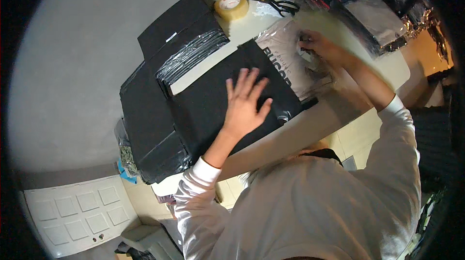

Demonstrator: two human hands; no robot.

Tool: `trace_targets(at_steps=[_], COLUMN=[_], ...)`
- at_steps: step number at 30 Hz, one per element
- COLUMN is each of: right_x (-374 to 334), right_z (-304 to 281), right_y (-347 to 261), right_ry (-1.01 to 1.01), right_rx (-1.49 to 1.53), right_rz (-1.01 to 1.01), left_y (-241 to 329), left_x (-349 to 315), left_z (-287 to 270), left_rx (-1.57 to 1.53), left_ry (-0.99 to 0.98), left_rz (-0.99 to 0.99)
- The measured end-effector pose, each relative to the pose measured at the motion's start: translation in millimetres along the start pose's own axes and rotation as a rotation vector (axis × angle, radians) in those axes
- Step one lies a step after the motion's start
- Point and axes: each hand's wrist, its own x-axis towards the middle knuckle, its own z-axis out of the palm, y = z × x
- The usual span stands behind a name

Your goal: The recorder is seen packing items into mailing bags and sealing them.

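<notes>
The left hand (245, 107), fingers spread and gripping nothing, rests on a large black box with flat panels (203, 97) along the near edge of the white table (395, 68). The right hand (317, 46) bends its fingers at the far side of a pale-pink, clear-plastic-wrapped package (283, 51) beside the box; I cannot tell whether it grasps it. The yellowish tape roll (224, 14) and black-handled scissors (286, 9) lie toward the far edge.
</notes>
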Motion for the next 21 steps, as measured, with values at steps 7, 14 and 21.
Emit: trace_targets(at_steps=[7, 14, 21], right_x=[-11, -27, -22], right_z=[-23, -31, -27], right_y=[3, -1, 3], right_ry=[-0.034, -0.033, 0.036], right_rx=[-0.013, 0.224, 0.211], right_rz=[0.058, 0.129, 0.036], left_y=[76, 84, 84], left_x=[13, 29, 33], left_z=[17, 33, 45], left_rx=[-0.029, 0.193, 0.212], left_ry=[0.074, 0.085, 0.225], left_rz=[0.379, 0.51, 0.47])
